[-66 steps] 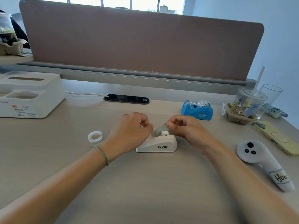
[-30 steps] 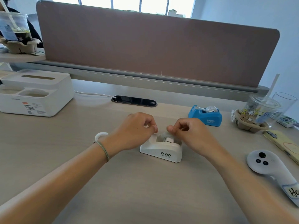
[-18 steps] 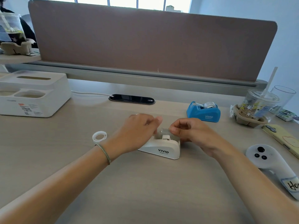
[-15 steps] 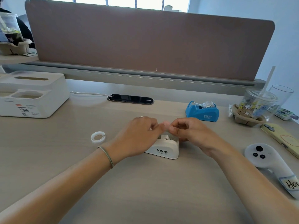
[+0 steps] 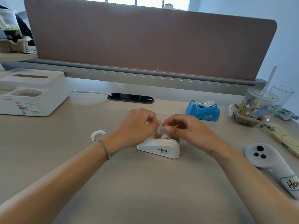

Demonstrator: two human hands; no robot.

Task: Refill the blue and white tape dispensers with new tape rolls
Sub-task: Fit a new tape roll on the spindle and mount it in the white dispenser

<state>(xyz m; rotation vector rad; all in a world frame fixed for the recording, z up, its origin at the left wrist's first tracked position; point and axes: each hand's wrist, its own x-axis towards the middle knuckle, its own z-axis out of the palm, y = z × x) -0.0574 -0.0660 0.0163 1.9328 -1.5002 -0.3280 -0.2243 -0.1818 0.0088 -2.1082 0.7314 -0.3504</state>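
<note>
Head view: blue dispenser (image 5: 203, 110) looks loaded, while left hand (image 5: 137, 128) and right hand (image 5: 186, 128), both curled, pinch tape (image 5: 159, 129) over the white dispenser (image 5: 159, 148).

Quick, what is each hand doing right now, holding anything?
Left hand: fingers pinched shut above the white plastic tape dispenser; what it pinches cannot be told.
Right hand: pinched shut too, seemingly on a thin clear tape strip.

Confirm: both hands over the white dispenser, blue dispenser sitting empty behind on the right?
Not empty. The head view shows the blue dispenser with a tape roll in it. Both the left hand and right hand are over the white dispenser.
</note>
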